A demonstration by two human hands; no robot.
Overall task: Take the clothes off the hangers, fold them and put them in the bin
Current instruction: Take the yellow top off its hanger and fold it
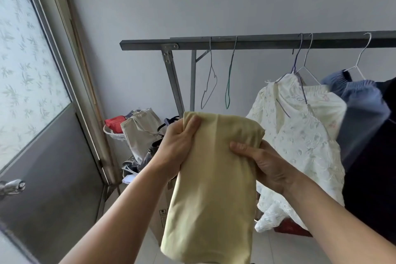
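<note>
Below rack [257,42]: L hand [179,146] & R hand [267,165] fingers clamp folded yellow garment [212,188]; no legible text.

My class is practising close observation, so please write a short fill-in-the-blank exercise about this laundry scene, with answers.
1. Both hands, left hand and right hand, hold a folded pale ____ garment.
2. The number of bare hangers at the left end of the rail is ____.
3. The white floral garment still hangs on a ____.
4. The door stands to the person's ____.

Answers: yellow; two; hanger; left
</note>
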